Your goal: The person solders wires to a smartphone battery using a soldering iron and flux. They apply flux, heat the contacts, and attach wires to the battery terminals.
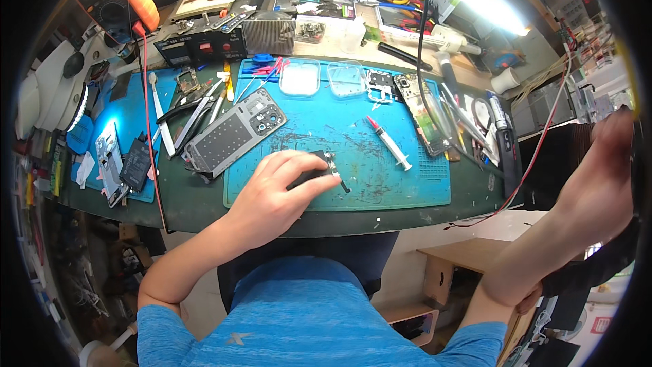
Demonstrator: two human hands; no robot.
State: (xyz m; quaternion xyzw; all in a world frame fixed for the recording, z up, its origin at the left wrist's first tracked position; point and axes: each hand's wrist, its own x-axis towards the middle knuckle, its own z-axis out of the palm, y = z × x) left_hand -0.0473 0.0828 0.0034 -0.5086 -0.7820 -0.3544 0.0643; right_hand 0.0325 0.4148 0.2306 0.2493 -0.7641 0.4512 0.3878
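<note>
My left hand (282,180) rests over the blue work mat (305,119), its thumb and fingers closed around a small dark phone part (332,162) with a narrow black strip at its end. Most of that part is hidden under the fingers. My right hand (612,156) is raised at the far right edge, off the bench; its fingers are blurred, and I cannot make out whether they hold anything. Up and left of my left hand lies a grey phone back housing (238,129) with camera openings. A syringe (388,141) with a pink tip lies to its right.
Clear plastic boxes (299,77), a metal phone frame (380,87) and an opened phone (420,112) lie along the mat's far side. Tweezers (197,119) and another disassembled phone (109,163) are at left. A red wire (153,143) hangs over the bench edge.
</note>
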